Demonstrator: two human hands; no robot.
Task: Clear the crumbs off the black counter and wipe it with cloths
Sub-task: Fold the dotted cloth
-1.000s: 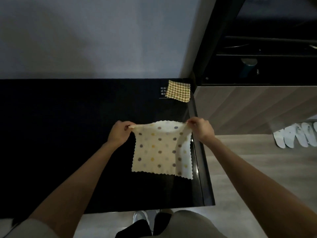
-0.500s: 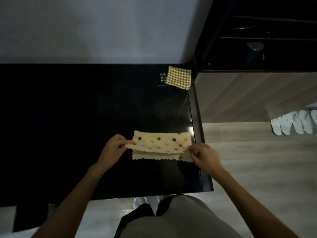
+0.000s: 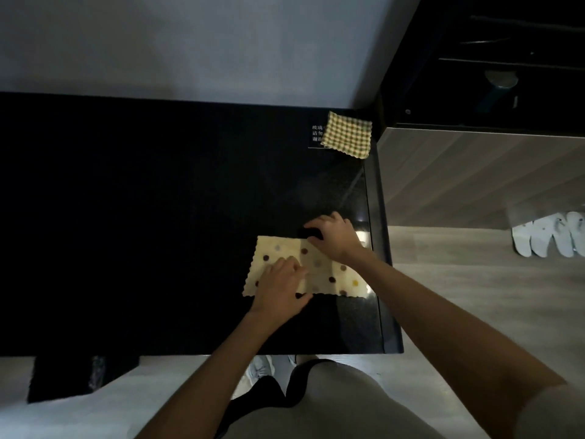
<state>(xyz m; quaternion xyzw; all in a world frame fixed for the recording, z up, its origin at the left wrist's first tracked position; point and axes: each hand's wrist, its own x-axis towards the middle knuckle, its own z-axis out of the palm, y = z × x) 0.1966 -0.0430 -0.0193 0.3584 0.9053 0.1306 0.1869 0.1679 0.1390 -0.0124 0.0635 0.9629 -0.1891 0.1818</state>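
Near the right edge of the counter [image 3: 142,217], the dotted cloth [image 3: 329,270] is laid flat as a long strip. The step in hand is judged to be the folding of this cloth into a wiping pad. The left hand [image 3: 280,288] is pressed flat on the strip's near-left part. The right hand [image 3: 335,239] is set at the far edge with fingers curled; whether the edge is pinched cannot be told. A further fold, right half over left, is probably called for next. A checked cloth [image 3: 346,134] is seen at the far corner, well apart.
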